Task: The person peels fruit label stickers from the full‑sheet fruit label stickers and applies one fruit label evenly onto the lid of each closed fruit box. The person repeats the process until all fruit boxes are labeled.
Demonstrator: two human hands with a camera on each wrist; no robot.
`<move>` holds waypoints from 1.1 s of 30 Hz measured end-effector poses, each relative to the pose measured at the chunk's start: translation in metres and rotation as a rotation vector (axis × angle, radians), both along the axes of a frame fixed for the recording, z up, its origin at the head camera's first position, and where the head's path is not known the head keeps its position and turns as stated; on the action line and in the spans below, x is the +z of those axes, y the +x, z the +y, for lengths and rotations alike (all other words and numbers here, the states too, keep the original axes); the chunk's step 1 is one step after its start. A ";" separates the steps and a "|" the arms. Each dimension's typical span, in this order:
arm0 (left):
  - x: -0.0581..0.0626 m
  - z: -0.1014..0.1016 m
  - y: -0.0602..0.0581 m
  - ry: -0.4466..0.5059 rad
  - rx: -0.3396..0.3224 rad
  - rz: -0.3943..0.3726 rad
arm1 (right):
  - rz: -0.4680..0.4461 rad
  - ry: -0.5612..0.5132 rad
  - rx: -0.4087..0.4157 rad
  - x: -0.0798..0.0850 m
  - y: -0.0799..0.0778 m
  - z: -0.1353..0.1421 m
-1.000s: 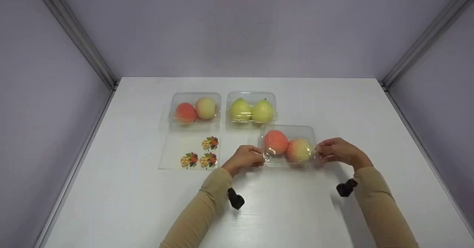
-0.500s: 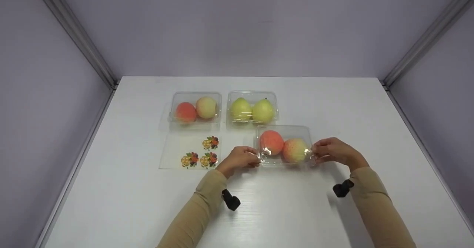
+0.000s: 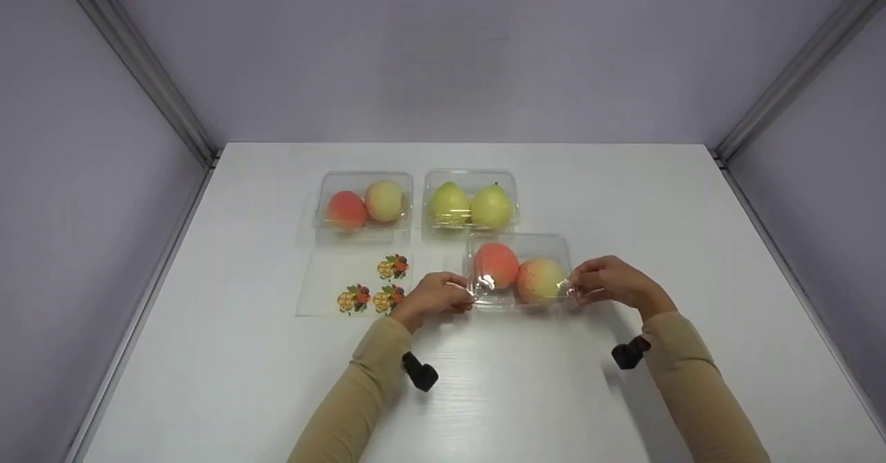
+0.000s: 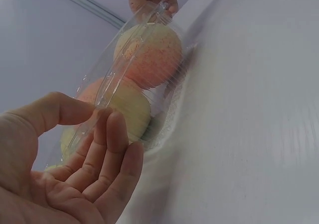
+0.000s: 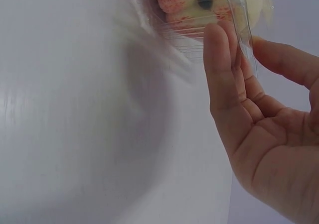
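A clear plastic box [image 3: 540, 243] is being held from both ends over the white table [image 3: 623, 203], just in front of the pear box and right of the sticker sheet. Its left end is being pinched by the left hand [image 3: 437, 295], thumb and fingertips on the rim; its right end is being pinched by the right hand [image 3: 614, 283] the same way. Two peaches are being contained inside: a redder one [image 3: 496, 266] on the left, a paler one [image 3: 542, 282] on the right, touching. Behind, a second box [image 3: 339, 180] is being filled by one red and one pale peach; beside it, two yellow-green pears [image 3: 450, 205] are being enclosed in the pear box [image 3: 471, 178]. Three fruit stickers [image 3: 354, 300] are being carried by a clear sheet [image 3: 317, 279], near the left hand. A small black camera [image 3: 420, 373] is being worn on each tan-sleeved wrist.
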State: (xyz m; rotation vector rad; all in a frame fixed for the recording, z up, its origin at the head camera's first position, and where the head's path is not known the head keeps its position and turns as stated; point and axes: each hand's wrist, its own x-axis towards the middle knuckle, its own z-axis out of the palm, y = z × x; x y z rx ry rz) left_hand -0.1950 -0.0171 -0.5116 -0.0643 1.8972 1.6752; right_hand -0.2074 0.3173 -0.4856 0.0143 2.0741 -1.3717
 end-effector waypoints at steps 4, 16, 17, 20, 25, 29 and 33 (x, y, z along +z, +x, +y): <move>-0.001 -0.004 0.000 -0.009 -0.004 -0.005 | -0.002 -0.004 -0.010 -0.003 -0.002 -0.003; -0.007 -0.014 0.000 -0.002 0.006 -0.017 | 0.007 -0.032 -0.010 -0.004 0.000 -0.013; -0.007 -0.015 0.000 -0.001 0.004 -0.018 | 0.008 -0.033 -0.010 -0.005 0.000 -0.014; -0.007 -0.018 0.000 0.002 -0.005 -0.012 | 0.013 -0.032 -0.012 -0.005 0.000 -0.015; -0.006 -0.023 0.002 0.018 -0.008 -0.005 | 0.020 -0.026 -0.009 -0.006 -0.001 -0.019; -0.006 -0.025 0.003 0.033 0.017 -0.012 | 0.027 -0.037 0.006 -0.006 -0.002 -0.023; -0.006 -0.029 0.003 0.030 0.030 -0.014 | 0.031 -0.045 0.007 -0.006 -0.002 -0.027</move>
